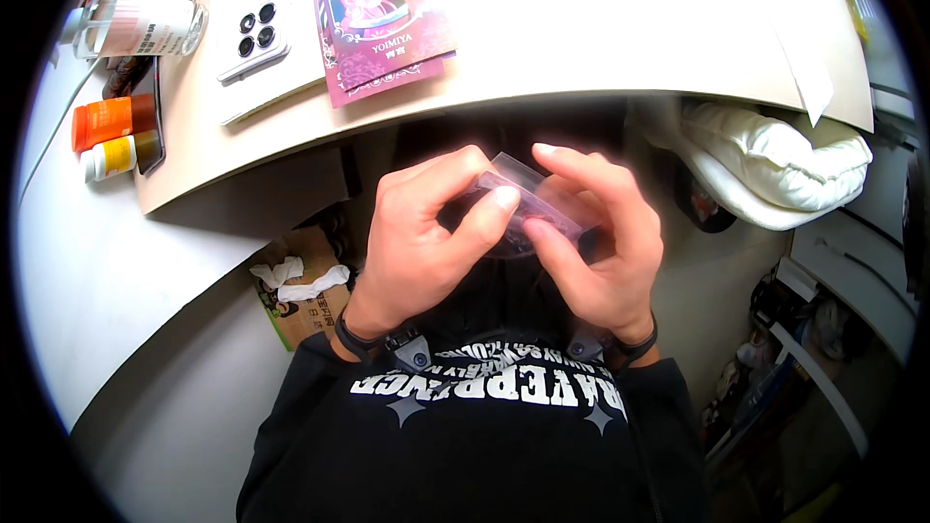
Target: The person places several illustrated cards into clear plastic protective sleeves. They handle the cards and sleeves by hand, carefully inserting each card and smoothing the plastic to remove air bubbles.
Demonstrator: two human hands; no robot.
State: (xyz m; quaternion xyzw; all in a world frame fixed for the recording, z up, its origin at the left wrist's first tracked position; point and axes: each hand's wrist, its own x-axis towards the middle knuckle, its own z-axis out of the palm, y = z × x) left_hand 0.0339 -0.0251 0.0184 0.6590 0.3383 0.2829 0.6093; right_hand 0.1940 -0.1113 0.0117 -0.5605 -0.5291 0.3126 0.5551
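Note:
Just beyond the desk's near edge, over my lap, I hold a clear plastic sleeve (567, 209) with what looks like a small dark-printed card in it. My left hand (417, 232) pinches its left side, thumb on top and curled fingers behind. My right hand (612, 250) has its thumb pressed on the lower right of the sleeve, while the index finger arches over the far edge. The sleeve is tilted, and its far corner sticks up between the hands. Fingers and glare hide much of what is inside.
On the desk (581, 48) lie purple-red illustrated cards (397, 56) and a white phone (254, 44). Farther left are a clear bottle (145, 24), an orange jar (102, 125) and a yellow-labelled bottle (114, 158). A white cushion (775, 160) is at right; a cardboard box (308, 315) stands below left.

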